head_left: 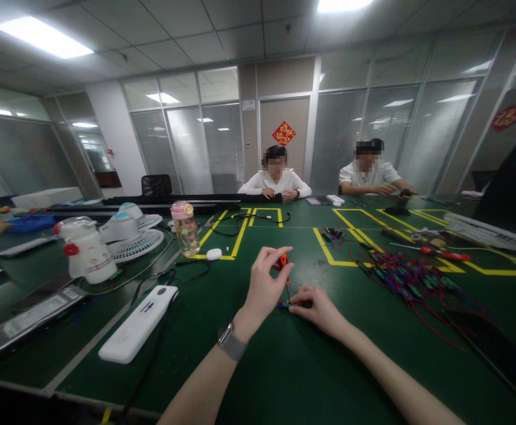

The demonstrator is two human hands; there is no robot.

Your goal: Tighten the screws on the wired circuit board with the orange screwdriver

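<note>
My left hand (267,280), with a watch on its wrist, is closed on an upright screwdriver (284,260) with an orange and black handle. Its thin shaft points down at a small circuit board (285,304) with coloured wires, low over the green table. Whether the tip touches the board I cannot tell. From the right, my right hand (317,308) pinches the board's edge between thumb and fingers, hiding part of it. To the right lies a heap of circuit boards with red and blue wires (402,274).
On the left are a white power bank (138,324), a pink-lidded bottle (184,230), a white jug (87,251) and white fans (136,243). A red-handled screwdriver (446,254) and keyboard (490,233) lie right. Yellow tape (329,251) marks the table. Two people sit opposite; another person's hand shows at far left.
</note>
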